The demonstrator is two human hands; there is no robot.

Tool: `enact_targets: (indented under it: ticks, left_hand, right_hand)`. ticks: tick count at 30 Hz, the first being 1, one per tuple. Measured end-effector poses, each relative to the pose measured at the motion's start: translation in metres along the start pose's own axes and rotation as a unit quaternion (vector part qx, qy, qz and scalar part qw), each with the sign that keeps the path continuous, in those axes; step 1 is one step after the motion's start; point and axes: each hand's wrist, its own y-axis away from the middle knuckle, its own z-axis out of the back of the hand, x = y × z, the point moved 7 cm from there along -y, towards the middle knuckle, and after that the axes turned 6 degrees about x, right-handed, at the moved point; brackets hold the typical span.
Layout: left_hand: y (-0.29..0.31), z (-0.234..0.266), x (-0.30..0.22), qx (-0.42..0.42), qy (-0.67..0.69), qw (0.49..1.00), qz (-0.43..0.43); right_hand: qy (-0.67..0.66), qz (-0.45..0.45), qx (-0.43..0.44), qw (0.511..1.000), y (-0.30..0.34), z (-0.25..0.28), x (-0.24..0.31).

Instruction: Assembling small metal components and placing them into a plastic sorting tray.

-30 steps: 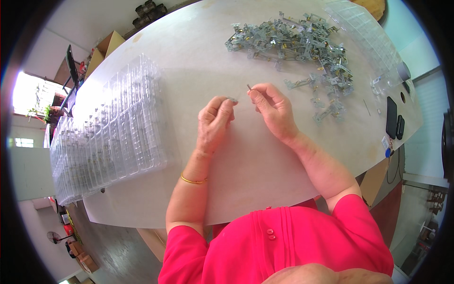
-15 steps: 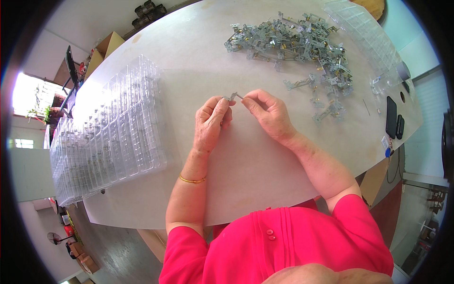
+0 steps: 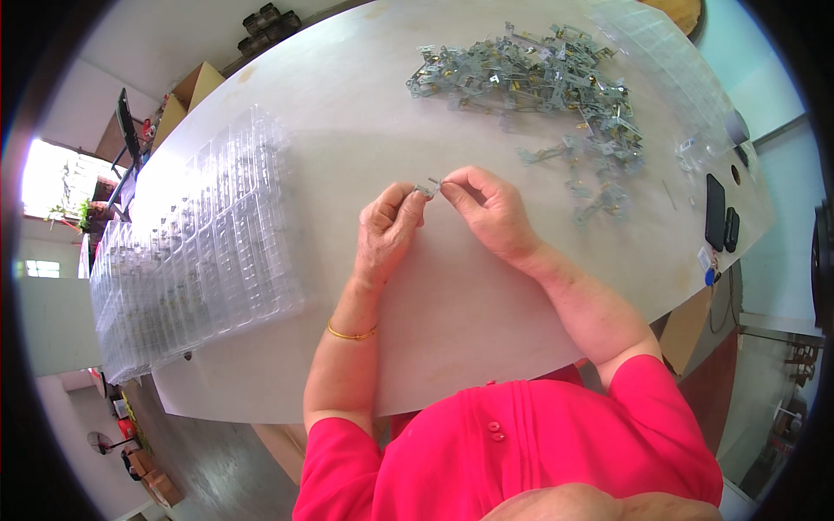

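Between the thumb and fingers of my left hand (image 3: 389, 227) is a small grey metal bracket (image 3: 426, 190), held over the middle of the table. My right hand (image 3: 492, 211) pinches at the bracket's other end, its thumb and forefinger pressed together; the fingertips hide part of the piece. Farther off to the right lies a loose heap of similar metal brackets (image 3: 539, 74), some with brass-coloured parts. To the left stands a stack of clear plastic trays (image 3: 234, 230), with metal pieces in the slots along its left part.
At the right edge of the white table (image 3: 347, 104) lie a black phone (image 3: 716, 213), a small black case (image 3: 731, 229) and keys with a blue tag (image 3: 710, 277). A clear plastic container (image 3: 705, 148) lies above them. Another clear tray (image 3: 660, 56) is at the far right.
The bracket has turned slightly in my fingers, and my two hands have come a little closer together. The view has shifted slightly; the heap and the trays stay as they were.
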Motion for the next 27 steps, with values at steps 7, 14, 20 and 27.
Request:
enact_targets:
  ticks: [7, 14, 20, 27]
  left_hand:
    - [0.000, -0.004, -0.003, -0.024, -0.123, 0.989, -0.074]
    - [0.003, -0.013, -0.017, -0.009, -0.193, 0.973, -0.129]
    - [0.004, -0.021, -0.021, 0.013, -0.241, 0.955, -0.171]
    - [0.008, -0.015, -0.032, -0.085, -0.260, 0.938, -0.212]
  right_hand:
    - [-0.094, -0.057, 0.031, 0.993, 0.002, -0.004, -0.002]
    - [-0.185, -0.095, 0.095, 0.974, 0.000, -0.006, -0.007]
    - [-0.120, 0.014, 0.046, 0.992, -0.001, -0.005, -0.007]
    - [-0.162, -0.020, 0.053, 0.985, -0.004, -0.002, -0.007]
